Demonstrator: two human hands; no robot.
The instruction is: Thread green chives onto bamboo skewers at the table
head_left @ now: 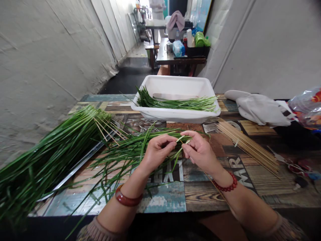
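Observation:
My left hand (162,149) pinches the pale end of a garlic chive (180,138) between thumb and forefinger. Close against it, my right hand (198,147) is closed on a thin bamboo skewer (217,187), whose shaft runs down under the wrist. Pale chive stalks also show at the right fingertips; whether the skewer pierces them I cannot tell. Under and left of both hands lie loose garlic chives (120,152) on the table (200,197). A bundle of bamboo skewers (247,145) rests to the right.
Behind my hands stands a white plastic tub (175,115) with chives inside. A large chive pile (57,144) with several skewers on it fills the left, beside a metal strip (77,167). At right are a grey cap (255,105), scissors (288,160) and a plastic bag (307,107).

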